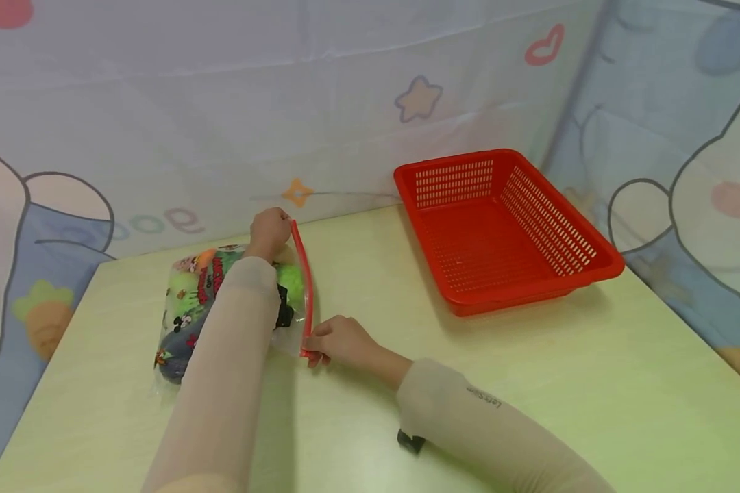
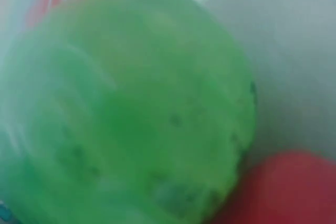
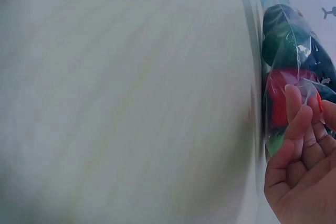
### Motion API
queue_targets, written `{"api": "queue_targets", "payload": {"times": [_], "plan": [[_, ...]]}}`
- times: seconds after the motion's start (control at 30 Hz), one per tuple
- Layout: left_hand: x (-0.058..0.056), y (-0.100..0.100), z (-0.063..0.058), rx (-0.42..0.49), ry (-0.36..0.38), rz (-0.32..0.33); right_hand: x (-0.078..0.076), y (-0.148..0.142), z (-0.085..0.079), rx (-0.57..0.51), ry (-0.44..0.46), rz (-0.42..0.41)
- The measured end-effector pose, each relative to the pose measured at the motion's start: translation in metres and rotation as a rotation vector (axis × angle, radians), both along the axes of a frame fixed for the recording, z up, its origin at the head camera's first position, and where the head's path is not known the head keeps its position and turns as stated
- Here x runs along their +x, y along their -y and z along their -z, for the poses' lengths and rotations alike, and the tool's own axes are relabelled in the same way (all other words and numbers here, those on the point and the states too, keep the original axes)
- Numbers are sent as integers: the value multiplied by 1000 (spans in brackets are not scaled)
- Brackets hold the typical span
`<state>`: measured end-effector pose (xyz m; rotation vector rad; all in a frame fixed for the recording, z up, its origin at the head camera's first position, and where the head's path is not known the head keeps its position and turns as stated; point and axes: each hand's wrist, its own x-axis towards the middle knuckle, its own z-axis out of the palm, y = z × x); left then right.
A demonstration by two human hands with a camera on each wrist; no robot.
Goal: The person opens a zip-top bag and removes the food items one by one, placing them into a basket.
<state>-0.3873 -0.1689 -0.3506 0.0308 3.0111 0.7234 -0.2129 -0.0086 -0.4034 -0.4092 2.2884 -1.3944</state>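
A clear plastic zip bag (image 1: 188,318) with cartoon prints lies on the left of the table, filled with colourful items. Its red zip strip (image 1: 306,281) runs along the right edge. At the far end of that strip, my left hand (image 1: 268,230) pinches the corner. The near end is held between the thumb and fingers of my right hand (image 1: 345,340). Inside the bag, by the opening, sits a bright green round item (image 1: 292,282), which fills the left wrist view beside something red (image 2: 289,192). My left forearm covers the bag's middle.
A red plastic basket (image 1: 536,290) with slotted sides stands at the back right of the table. Behind the pale table (image 1: 358,424) hangs a printed cloth (image 1: 222,123). A small black object (image 1: 410,441) shows under my right sleeve.
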Motion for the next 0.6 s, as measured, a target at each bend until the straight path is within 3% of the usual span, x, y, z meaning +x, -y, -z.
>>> {"api": "queue_targets", "payload": {"times": [0.3,0.47,0.6], "plan": [[6,-3,-2,9,10,-3,0,0,1,82,-43,-51],[7,-4,-5,-54,39,-19,0,0,3,56,-37,-66],[8,-9,-10,-134,79,9,-3,-3,5,57,-47,-73]]}}
